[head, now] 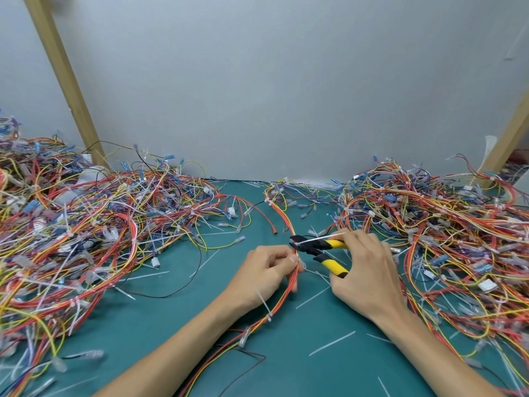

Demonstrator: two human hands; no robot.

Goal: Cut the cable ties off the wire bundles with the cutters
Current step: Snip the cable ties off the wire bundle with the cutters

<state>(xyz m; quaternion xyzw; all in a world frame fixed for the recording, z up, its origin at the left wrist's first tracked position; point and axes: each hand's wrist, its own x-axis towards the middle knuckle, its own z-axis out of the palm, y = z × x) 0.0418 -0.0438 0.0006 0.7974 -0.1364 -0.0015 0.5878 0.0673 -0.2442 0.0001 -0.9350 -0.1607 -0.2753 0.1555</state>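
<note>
A thin bundle of red, orange and yellow wires (282,222) curves across the green mat (286,348) in the middle. My left hand (264,272) pinches this bundle just below the cutters. My right hand (365,267) grips the yellow-and-black handles of the cutters (320,249). Their black jaws sit against the bundle at a white cable tie (320,238), whose long tail points right over the cutters. Another white cable tie (264,306) wraps the same bundle lower down, near my left wrist.
A large heap of tied wire bundles (86,224) covers the left of the mat, and another heap (446,224) fills the right. Cut tie pieces (332,343) lie scattered on the mat. Wooden posts (61,70) lean against the grey wall.
</note>
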